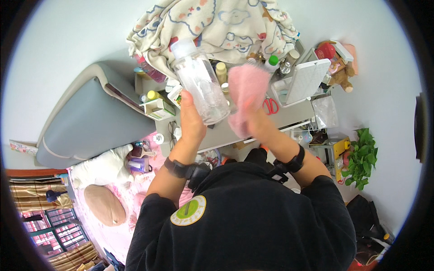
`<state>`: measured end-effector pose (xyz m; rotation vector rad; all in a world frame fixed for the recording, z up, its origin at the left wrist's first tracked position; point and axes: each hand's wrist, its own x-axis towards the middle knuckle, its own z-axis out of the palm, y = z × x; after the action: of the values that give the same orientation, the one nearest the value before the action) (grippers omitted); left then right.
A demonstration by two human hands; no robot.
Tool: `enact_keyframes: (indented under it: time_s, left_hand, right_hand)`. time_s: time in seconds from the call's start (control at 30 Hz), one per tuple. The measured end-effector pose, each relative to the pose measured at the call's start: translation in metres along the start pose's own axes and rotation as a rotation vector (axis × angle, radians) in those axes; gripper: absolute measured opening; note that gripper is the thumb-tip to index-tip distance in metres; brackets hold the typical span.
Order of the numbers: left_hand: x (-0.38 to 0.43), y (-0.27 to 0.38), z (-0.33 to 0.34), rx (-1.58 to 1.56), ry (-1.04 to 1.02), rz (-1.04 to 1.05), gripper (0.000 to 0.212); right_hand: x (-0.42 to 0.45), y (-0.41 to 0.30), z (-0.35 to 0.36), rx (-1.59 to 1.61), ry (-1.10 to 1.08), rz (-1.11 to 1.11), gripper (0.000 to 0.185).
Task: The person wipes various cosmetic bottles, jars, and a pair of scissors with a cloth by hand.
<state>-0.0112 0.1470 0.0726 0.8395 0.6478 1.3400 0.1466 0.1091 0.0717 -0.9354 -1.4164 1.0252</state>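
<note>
My left hand grips a large clear plastic bottle near its base, raised over the desk and tilted, its whitish translucent cap pointing up and to the left. A pink cloth, blurred by motion, hangs from my right hand, which is closed on it just right of the bottle. Cloth and bottle are apart. Below them lies the light grey desktop. Beyond the cloth, red-handled scissors rest on the desk.
A patterned blanket is heaped at the back. Several small bottles, including a yellowish one, line the desk. An open white box stands right; a small carton and eyeglasses lie left. A bed adjoins; a leafy plant stands right.
</note>
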Motion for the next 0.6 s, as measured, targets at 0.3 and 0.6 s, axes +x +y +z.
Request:
enact_keyframes:
  time_s: [0.3,0.6]
  left_hand:
    - [-0.02,-0.015,0.004,0.279,-0.09,-0.13,0.066]
    - [-0.014,-0.006,0.007,0.339,-0.102,-0.053,0.062]
  right_hand:
    - [0.042,-0.022,0.009,-0.08,0.103,-0.058,0.065]
    - [0.012,-0.011,0.021,-0.057,0.105,-0.027,0.061]
